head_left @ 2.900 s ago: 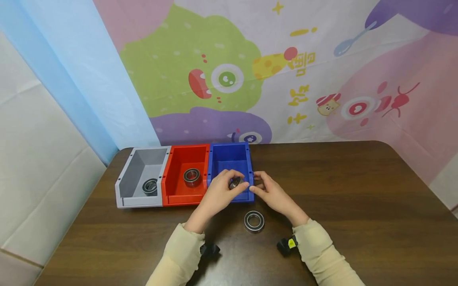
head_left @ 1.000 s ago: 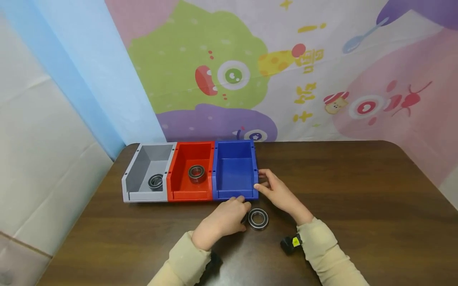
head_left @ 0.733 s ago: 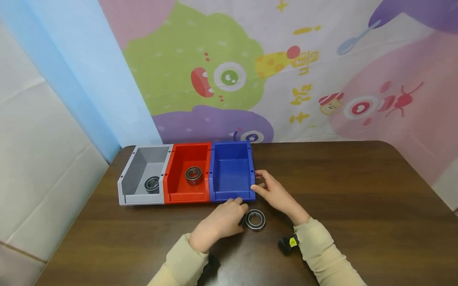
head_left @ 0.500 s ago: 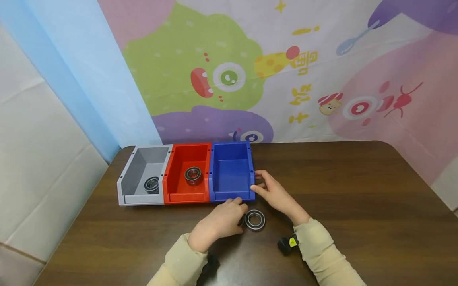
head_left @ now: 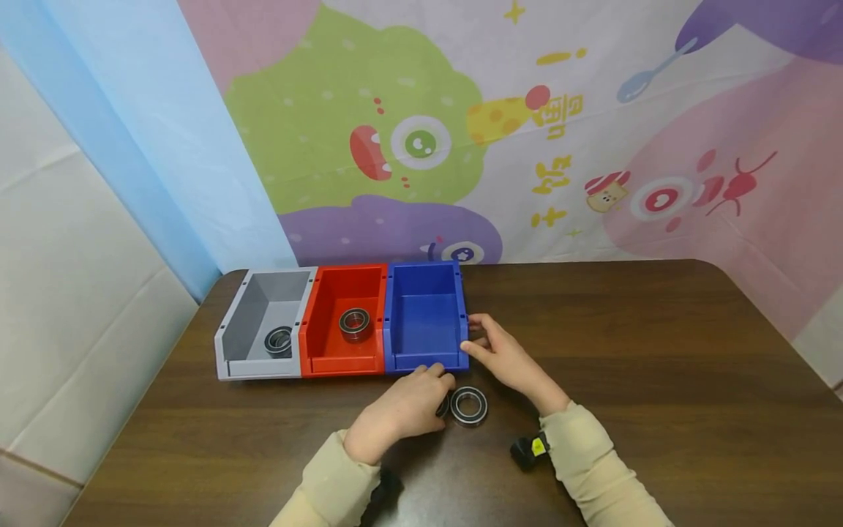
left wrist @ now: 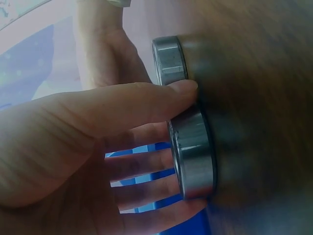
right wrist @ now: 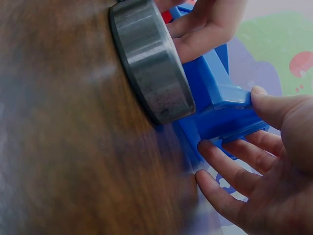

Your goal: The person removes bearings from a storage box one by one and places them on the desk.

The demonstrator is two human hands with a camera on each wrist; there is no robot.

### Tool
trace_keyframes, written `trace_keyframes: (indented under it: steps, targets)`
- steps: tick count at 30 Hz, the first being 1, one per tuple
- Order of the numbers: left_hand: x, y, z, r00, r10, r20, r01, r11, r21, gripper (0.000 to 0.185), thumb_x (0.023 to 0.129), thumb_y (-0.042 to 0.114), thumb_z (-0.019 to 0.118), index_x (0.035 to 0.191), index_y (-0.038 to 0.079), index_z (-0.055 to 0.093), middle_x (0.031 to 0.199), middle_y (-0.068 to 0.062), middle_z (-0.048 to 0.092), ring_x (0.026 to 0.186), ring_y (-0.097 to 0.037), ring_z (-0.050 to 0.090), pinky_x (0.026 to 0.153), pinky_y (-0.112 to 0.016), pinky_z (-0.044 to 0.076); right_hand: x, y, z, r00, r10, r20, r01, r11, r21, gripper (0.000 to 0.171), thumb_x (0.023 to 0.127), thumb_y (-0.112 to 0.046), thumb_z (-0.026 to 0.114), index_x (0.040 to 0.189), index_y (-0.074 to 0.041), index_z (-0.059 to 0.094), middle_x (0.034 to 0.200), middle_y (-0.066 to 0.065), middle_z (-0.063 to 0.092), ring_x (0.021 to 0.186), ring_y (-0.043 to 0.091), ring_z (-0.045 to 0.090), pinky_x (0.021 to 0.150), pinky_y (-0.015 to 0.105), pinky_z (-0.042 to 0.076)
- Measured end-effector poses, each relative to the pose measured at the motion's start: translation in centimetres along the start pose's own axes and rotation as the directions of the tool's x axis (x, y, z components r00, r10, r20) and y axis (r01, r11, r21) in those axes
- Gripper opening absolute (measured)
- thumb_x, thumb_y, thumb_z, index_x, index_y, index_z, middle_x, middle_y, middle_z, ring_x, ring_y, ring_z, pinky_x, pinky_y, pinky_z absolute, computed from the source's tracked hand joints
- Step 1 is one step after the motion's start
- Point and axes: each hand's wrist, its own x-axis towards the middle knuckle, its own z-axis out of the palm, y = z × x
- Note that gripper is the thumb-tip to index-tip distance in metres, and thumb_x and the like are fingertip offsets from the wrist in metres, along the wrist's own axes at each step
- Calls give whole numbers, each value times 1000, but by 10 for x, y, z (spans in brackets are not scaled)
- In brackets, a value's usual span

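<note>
From the head view, my left hand (head_left: 402, 410) sits low on the counter (head_left: 658, 380) just in front of the blue bin (head_left: 424, 322), fingers curled down over a small bearing (head_left: 443, 405) that I can barely make out at the fingertips. Nearly three seconds back that same hand held the bearing up over the blue bin; now it is down on the wood, right beside the larger bearing (head_left: 469, 406) lying flat there. I read that as the small one having come out of the bin and being set down. Over the last second nothing much has shifted. My right hand (head_left: 503, 359) rests with straight fingers against the blue bin's right front corner, steadying it. The red bin (head_left: 329, 344) and grey bin (head_left: 250, 329) each hold one bearing.

In the left wrist view, the thumb (left wrist: 146, 103) and the fingers below close round the nearer bearing (left wrist: 193, 152), which stands on the counter; the grip is still on it. The other bearing (left wrist: 168, 61) lies just beyond, close or touching, I cannot tell.

In the right wrist view, the right hand's fingers (right wrist: 230, 166) lie loosely extended along the blue bin's corner (right wrist: 230, 107), holding nothing. A bearing (right wrist: 149, 61) sits nearby on the counter.
</note>
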Motion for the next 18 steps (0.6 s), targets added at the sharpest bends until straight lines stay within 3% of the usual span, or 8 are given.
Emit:
trace_keyframes:
  steps: [12, 18]
  targets:
    - [-1, -2, -2, 1000, -10, 9, 10, 1000, -24, 51, 67, 27, 79, 109, 9, 57, 99, -4, 56, 89, -20, 53, 82, -31, 46, 0, -1, 1, 1000, -2, -2, 2, 1000, -1, 43, 91, -21, 53, 128, -5, 38, 123, 19, 50, 97, 29, 60, 85, 41, 48]
    - [-1, -4, -3, 1000, -6, 5, 6, 994, -106, 62, 71, 35, 75, 120, 6, 52, 106, -7, 57, 98, -21, 55, 90, -36, 44, -1, 0, 0, 1000, 6, -3, -6, 1000, 3, 44, 91, -23, 53, 129, -5, 38, 123, 19, 50, 98, 28, 60, 86, 41, 47]
